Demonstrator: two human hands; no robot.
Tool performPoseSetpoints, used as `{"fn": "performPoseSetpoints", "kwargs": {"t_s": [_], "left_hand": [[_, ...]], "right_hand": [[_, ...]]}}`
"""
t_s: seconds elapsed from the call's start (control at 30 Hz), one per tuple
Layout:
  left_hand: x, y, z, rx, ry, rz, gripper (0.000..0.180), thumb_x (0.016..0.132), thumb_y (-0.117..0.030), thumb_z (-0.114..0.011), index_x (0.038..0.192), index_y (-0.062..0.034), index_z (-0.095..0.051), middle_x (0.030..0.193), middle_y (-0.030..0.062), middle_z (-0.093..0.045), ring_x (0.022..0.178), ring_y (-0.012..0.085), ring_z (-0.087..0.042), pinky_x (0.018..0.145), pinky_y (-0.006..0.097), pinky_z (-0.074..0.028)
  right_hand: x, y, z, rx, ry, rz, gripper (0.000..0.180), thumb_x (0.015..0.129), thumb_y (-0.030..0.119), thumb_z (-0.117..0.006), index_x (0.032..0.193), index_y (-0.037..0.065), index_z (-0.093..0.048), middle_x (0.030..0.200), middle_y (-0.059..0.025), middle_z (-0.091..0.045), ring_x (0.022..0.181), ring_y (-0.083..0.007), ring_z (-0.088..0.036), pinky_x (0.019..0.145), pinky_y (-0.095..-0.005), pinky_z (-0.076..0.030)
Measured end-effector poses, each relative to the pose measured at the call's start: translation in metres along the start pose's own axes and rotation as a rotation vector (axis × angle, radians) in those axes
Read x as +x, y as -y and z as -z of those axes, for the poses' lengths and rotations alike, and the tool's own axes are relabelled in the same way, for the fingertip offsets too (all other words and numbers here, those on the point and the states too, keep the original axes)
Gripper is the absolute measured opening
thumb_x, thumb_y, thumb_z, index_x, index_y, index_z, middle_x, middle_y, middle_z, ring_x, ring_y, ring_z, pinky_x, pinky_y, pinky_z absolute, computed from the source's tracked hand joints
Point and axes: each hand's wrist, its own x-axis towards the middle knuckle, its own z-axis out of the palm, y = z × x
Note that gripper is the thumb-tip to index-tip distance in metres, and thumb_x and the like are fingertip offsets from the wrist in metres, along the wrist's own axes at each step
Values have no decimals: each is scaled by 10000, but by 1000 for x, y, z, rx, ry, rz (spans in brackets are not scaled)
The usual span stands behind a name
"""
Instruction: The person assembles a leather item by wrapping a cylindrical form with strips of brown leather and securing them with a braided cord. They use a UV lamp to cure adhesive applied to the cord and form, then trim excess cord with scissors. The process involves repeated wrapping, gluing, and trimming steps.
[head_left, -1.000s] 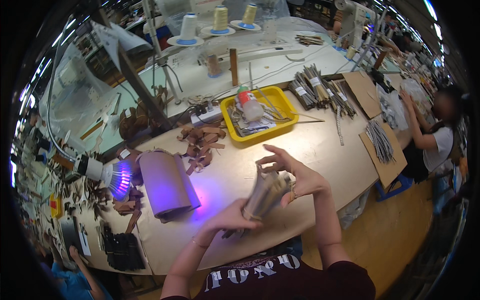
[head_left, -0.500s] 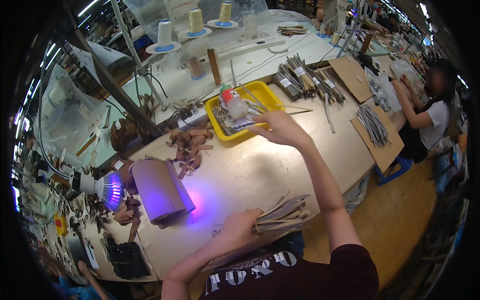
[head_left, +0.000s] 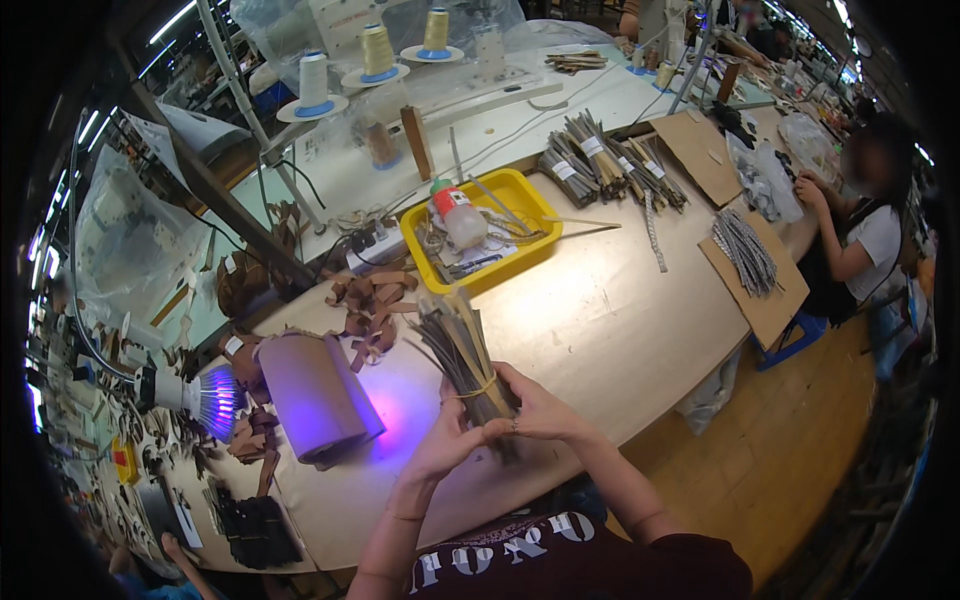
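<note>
Long axis of the strip bundle [head_left: 462,352] relative to the yellow tray [head_left: 507,271]

Nearest the viewer, on the near side of the tray, the left hand [head_left: 442,445] and right hand [head_left: 537,410] are partly closed around the lower part of the bundle, one on each flank. The left thumb crosses its front; fingers behind it are hidden. Both hands are in contact, so neither is nearer. The bundle lies between them, its long axis running away from the person and leaning somewhat left, the loose, fanned tips pointing at the tray's near left corner. A yellowish band [head_left: 478,389] encircles it just above the grip. The lower end is blurred; whether it rests on the counter [head_left: 625,310] cannot be told, nor whether the tips touch the tray.

Farther out, a brown roll [head_left: 312,390] lies to the near left of the tray, lit violet by a lamp [head_left: 213,400] farther left. Brown scraps [head_left: 368,318] lie just left of the tray. Inside the tray, a red-labelled bottle [head_left: 462,222] leans among small articles. Right of the tray and slightly beyond it lie paper-wrapped bundles [head_left: 610,165]; a grey strip heap [head_left: 744,250] sits well to its right. Thread cones [head_left: 378,52] stand beyond the tray.
</note>
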Motion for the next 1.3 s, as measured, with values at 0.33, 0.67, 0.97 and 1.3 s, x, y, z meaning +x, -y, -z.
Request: {"fn": "performPoseSetpoints", "kwargs": {"t_s": [0.33, 0.67, 0.97, 1.3], "left_hand": [[10, -50, 56, -376, 524, -138, 551, 960, -164, -545, 1424, 72, -366, 1433, 235, -435, 1307, 334, -467, 1128, 441, -324], [5, 2, 34, -296, -39, 84, 357, 975, -154, -543, 1298, -2, -533, 1172, 115, -637, 1001, 184, -634, 857, 299, -503], [-7, 43, 20, -114, -127, 249, 351, 987, -186, -551, 1284, 0, -546, 1177, 94, -644, 1039, 168, -626, 872, 285, -492], [-1, 61, 23, -162, -265, 290, 313, 993, -179, -537, 1237, 16, -546, 1072, 110, -659, 885, 144, -660, 721, 253, -547]], "right_hand": [[2, 14, 61, 468, 5, -170, 514, 749, 259, -732, 1161, -10, -585, 977, -75, -655, 840, -138, -642, 779, -284, -536], [160, 103, 164, -608, -560, 205, 632, 775, 444, -743, 1143, -46, -588, 973, -164, -683, 871, -237, -672, 774, -354, -537], [149, 83, 235, -1503, -578, -200, 695, 840, 597, -593, 1297, 74, -562, 1291, -168, -554, 1221, -328, -501, 1006, -487, -404], [108, 40, 295, -1285, -709, -26, 227, 939, 250, -555, 993, 50, -649, 902, -208, -659, 873, -373, -633, 754, -461, -485]]}}
